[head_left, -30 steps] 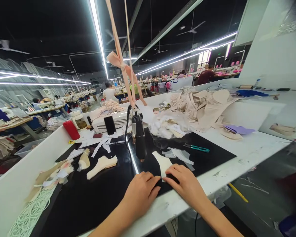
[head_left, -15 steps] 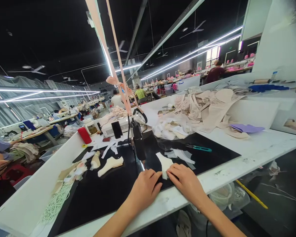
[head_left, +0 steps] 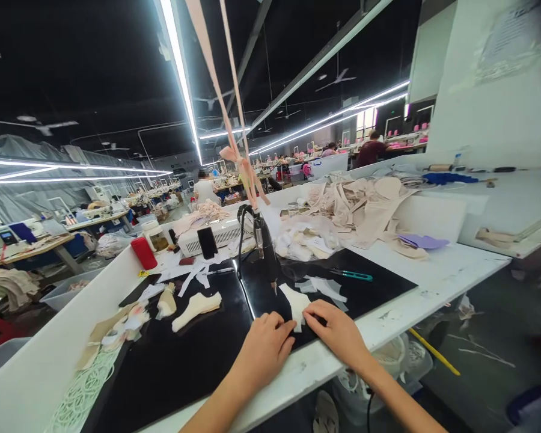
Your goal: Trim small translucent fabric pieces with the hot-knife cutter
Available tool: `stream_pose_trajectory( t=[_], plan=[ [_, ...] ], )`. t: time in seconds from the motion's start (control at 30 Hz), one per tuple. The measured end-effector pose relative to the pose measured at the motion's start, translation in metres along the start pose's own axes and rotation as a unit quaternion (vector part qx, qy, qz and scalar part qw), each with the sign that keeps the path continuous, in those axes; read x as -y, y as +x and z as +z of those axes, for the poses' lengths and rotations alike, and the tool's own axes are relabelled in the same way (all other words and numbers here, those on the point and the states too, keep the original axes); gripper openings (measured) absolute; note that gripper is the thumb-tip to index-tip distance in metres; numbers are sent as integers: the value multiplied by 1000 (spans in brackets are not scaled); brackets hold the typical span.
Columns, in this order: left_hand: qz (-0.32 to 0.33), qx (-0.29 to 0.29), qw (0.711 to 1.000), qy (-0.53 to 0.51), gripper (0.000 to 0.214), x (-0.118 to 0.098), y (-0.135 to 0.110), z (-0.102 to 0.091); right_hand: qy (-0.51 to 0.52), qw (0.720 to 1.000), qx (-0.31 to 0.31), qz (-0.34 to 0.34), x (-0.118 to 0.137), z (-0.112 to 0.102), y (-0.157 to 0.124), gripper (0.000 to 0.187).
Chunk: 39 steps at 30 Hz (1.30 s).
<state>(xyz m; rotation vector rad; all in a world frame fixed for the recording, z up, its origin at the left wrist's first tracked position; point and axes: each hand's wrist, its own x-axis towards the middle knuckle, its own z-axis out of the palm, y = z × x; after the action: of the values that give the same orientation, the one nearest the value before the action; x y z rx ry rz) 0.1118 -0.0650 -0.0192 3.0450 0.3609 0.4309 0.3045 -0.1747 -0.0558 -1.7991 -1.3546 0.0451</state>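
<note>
Both my hands rest at the near edge of a black work mat (head_left: 189,361). My left hand (head_left: 265,347) and my right hand (head_left: 338,334) pinch the near end of a cream fabric piece (head_left: 296,302) that lies flat between them, fingers curled onto it. Just beyond the piece a black hand tool (head_left: 265,249) hangs from peach straps (head_left: 234,114) with its tip pointing down at the mat.
More cut pieces (head_left: 327,287) and teal snips (head_left: 354,275) lie to the right on the mat. Cream foam shapes (head_left: 196,308) and white cord (head_left: 79,394) lie to the left. A bag of pieces (head_left: 306,240), beige fabric heap (head_left: 365,204), white box (head_left: 207,231) and red cup (head_left: 143,252) stand behind.
The view swung slightly; my hands drew closer together on the cream piece, and the hanging tool now sits a little farther right, above the piece.
</note>
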Motion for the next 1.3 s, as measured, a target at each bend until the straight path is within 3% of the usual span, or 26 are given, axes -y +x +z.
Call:
stream_pose_trajectory(
  t=[0.23, 0.4, 0.53, 0.8, 1.0, 1.17, 1.3],
  plan=[
    [6, -16, 1000, -8, 30, -4, 6, 2, 134, 981, -17, 137, -20, -11, 15, 27],
    [4, -31, 999, -9, 29, -7, 9, 5, 263, 932, -54, 245, -18, -20, 51, 33],
    [9, -43, 999, -18, 27, -9, 12, 9, 335, 898, -89, 269, -12, -25, 81, 36],
    [5, -55, 998, -31, 22, -15, 14, 10, 410, 865, -163, 238, -2, -35, 125, 36],
    [-10, -47, 997, -55, 20, -20, 12, 8, 438, 847, -243, 178, 9, -45, 139, 36],
    [-22, -37, 991, -127, 23, -23, 11, 4, 445, 844, -283, 100, 36, -55, 111, 31],
    [-47, -37, 964, -258, 29, -18, 10, 0, 443, 868, -213, 62, 73, -52, 60, 30]
  ],
)
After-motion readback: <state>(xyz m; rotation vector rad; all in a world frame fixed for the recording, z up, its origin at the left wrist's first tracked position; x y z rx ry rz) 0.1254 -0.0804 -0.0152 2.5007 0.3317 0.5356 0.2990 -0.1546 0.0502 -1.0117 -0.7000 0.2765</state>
